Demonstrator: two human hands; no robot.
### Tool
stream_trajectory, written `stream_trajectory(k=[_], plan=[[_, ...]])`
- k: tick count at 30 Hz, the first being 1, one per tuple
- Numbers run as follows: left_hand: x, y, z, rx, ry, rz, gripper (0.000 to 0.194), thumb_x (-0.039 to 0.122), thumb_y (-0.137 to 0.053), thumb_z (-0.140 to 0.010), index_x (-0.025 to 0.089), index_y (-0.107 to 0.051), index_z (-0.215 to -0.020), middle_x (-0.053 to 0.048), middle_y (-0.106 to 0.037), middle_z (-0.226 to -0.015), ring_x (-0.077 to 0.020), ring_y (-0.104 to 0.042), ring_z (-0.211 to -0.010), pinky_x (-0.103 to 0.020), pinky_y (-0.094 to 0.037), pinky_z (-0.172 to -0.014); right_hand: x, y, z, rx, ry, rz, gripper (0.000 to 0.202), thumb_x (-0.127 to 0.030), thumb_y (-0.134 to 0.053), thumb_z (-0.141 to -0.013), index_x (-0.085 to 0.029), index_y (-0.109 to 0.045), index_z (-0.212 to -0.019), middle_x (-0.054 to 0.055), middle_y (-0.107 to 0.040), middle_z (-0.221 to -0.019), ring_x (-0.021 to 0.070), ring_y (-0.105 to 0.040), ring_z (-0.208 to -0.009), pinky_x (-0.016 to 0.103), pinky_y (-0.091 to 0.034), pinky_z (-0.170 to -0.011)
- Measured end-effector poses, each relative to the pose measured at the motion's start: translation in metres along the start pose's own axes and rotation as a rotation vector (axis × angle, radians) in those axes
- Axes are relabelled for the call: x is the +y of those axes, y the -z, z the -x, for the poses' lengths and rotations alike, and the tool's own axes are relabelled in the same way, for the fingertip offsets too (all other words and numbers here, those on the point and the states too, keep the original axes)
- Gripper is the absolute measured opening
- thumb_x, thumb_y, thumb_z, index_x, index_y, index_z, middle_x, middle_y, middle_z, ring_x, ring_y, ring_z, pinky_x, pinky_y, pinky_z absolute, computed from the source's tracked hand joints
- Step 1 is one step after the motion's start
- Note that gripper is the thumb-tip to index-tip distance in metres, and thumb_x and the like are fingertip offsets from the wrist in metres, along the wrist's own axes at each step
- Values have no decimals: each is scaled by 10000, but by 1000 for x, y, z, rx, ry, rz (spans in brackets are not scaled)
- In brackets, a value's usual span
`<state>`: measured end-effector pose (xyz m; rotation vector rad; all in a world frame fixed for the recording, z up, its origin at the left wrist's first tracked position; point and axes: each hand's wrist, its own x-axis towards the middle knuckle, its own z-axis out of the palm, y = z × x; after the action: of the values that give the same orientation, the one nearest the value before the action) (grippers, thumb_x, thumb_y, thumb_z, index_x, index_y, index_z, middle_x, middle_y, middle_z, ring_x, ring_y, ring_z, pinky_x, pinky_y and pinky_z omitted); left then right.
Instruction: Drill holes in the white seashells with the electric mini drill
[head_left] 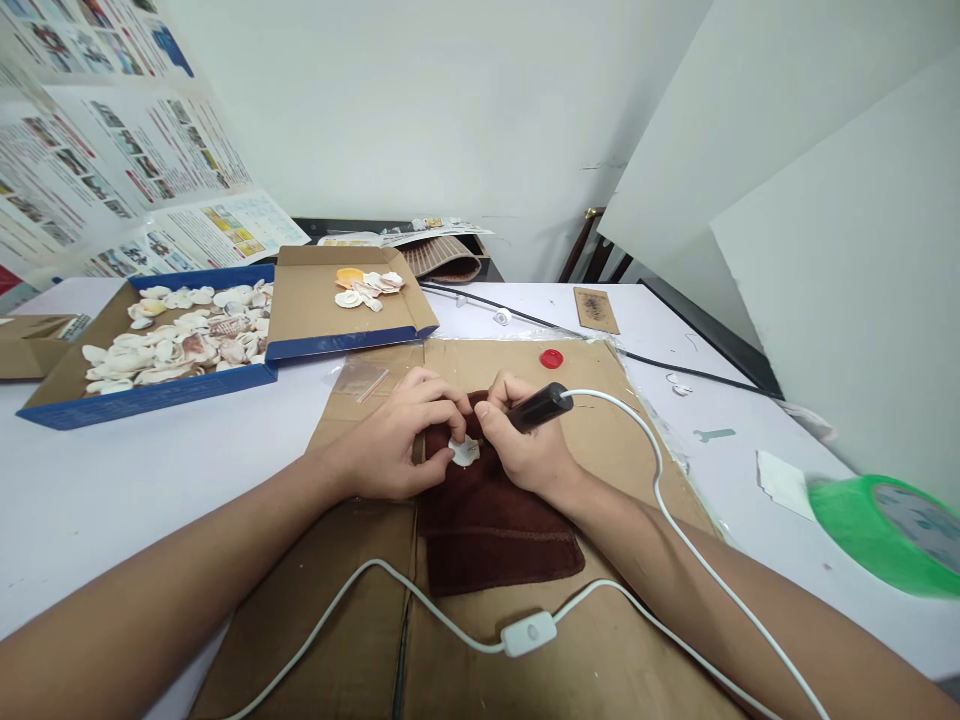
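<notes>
With the dial centred on the white shell between the hands, a blue-edged box full of shells sits on the worktop toward ten o'clock, its opened lid at eleven bearing a few more shells. At nine o'clock the left hand pinches that white shell between thumb and fingers, above a dark brown cloth spread over a cardboard sheet. An inline switch on a white cord lies between five and six. Toward three o'clock the right hand has its fingers wrapped around a black pen-like tool, tip end at the shell's right edge; whether they touch I cannot tell. A red cap lies between one and two, a small wrench at three, and a green tape roll farther out, just past three.
</notes>
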<state>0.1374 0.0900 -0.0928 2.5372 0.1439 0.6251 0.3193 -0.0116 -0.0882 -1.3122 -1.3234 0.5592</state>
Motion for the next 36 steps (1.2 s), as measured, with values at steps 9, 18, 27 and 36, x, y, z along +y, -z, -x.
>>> stream_trajectory(k=[9, 18, 27, 36], plan=[[0, -2, 1, -60, -31, 14, 39, 174, -621, -861, 207, -641, -869, -6, -645, -852, -192, -581, -837, -381, -413, -855, 2, 0, -2, 20, 18, 1, 288, -329, -607, -818, -269, -408, -619, -62, -427, -558, 117, -372, -534, 285, -312, -523], [-2, -8, 1, -32, -93, 10, 66, 161, -632, -858, 213, -673, -858, -11, -688, -833, -182, -622, -809, -352, -438, -826, 1, -1, -1, 19, 16, -3, 283, -323, -598, -816, -273, -400, -619, -68, -411, -564, 114, -367, -536, 292, -323, -519], [-2, -8, 2, -56, -101, -14, 153, 128, -623, -861, 219, -724, -932, -23, -722, -865, -193, -668, -833, -357, -479, -863, 1, -1, -1, 25, 4, -4, 280, -330, -599, -814, -273, -409, -616, -66, -421, -560, 114, -374, -534, 293, -327, -520], [-1, -3, 1, -4, -2, 7, 105, 134, -608, -803, 215, -635, -865, 12, -647, -761, -183, -579, -756, -344, -425, -770, 0, -1, -1, 21, 15, -8, 277, -332, -602, -819, -276, -414, -624, -66, -423, -559, 115, -372, -527, 290, -317, -516]])
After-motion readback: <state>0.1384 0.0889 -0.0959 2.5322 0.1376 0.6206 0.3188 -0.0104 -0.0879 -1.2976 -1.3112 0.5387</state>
